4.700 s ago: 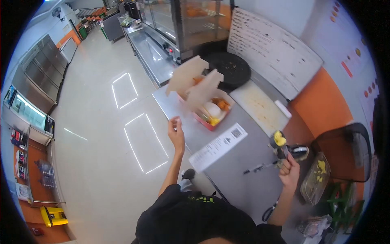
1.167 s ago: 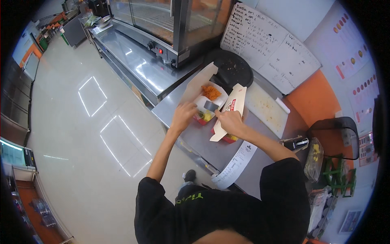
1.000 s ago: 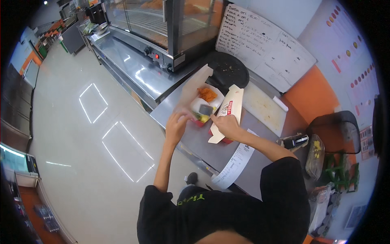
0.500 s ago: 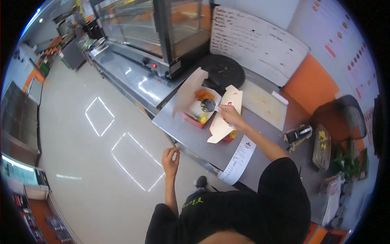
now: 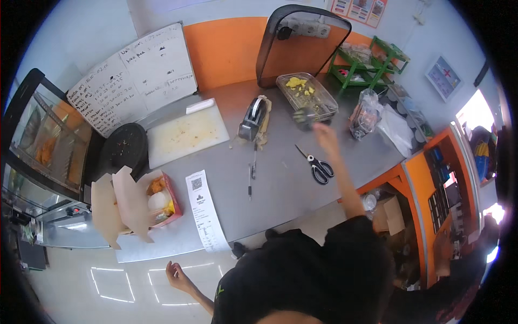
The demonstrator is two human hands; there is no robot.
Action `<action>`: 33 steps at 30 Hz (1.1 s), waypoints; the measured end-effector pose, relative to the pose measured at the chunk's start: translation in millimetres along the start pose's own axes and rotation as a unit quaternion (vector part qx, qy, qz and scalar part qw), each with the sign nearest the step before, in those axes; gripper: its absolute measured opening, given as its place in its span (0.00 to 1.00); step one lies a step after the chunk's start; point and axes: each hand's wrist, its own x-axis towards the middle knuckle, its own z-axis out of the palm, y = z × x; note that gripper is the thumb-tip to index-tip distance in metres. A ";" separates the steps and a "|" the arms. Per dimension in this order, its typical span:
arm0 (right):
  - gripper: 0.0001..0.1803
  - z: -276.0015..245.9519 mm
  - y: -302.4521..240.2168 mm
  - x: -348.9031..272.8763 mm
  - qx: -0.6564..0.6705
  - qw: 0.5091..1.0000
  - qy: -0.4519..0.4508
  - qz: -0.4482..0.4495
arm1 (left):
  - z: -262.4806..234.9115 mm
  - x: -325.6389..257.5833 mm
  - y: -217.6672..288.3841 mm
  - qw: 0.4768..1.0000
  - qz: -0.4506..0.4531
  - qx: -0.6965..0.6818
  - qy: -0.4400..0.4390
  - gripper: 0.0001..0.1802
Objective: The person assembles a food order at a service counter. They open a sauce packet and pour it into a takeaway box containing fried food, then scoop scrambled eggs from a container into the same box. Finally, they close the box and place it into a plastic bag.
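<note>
My right hand [image 5: 327, 138], blurred by motion, grips the handle of a small round scoop [image 5: 304, 114]. The scoop is at the near edge of a clear plastic tray [image 5: 330, 112] with yellow pieces [image 5: 298, 83] in it; whether it touches the tray I cannot tell. Off the table's front edge at the lower left hangs my left hand [image 5: 179, 277], fingers loosely curled and apart, holding nothing. Two takeaway boxes stand with raised flaps at the left. The red-sided box [image 5: 176, 209] shows white rice, an orange fried piece and yellow bits; the other's inside is hidden by its flap [image 5: 131, 201].
Scissors [image 5: 321, 170], a pen [image 5: 250, 181], a tape dispenser [image 5: 252, 121] and a long receipt [image 5: 208, 215] lie across the metal table. Behind are a cutting board [image 5: 186, 135], a round black tray [image 5: 125, 152] and a dark mesh cover [image 5: 302, 46]. Plastic bags [image 5: 396, 129] and a green rack [image 5: 353, 75] stand right.
My view has swung right. My right hand has carried the scoop from above the open box to the plastic tray. My left hand remains free, away from the table.
</note>
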 end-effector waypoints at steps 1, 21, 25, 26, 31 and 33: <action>0.13 -27.6 49.0 33.3 -0.100 0.984 0.095 -0.112 | 8.4 -5.5 6.5 1.000 0.004 -0.014 -0.006 0.12; 0.15 -80.8 257.7 263.4 -0.543 0.778 -0.215 -0.231 | 47.2 -107.2 60.9 0.993 -0.088 -0.057 -0.061 0.07; 0.18 -4.4 161.5 168.9 -0.620 0.713 -0.024 -0.325 | 33.5 -78.0 62.0 0.994 -0.046 0.003 -0.104 0.08; 0.16 2.5 121.7 138.4 -0.577 0.771 -0.043 -0.266 | 33.0 -63.7 59.6 0.991 -0.032 0.008 -0.133 0.08; 0.21 115.8 27.7 -27.4 -0.256 0.939 -0.212 -0.087 | 29.5 -0.3 57.2 0.924 0.266 0.080 -0.264 0.13; 0.27 150.6 -7.8 -97.4 -0.254 0.922 -0.293 -0.011 | 40.1 23.9 57.5 0.869 0.338 0.092 -0.349 0.18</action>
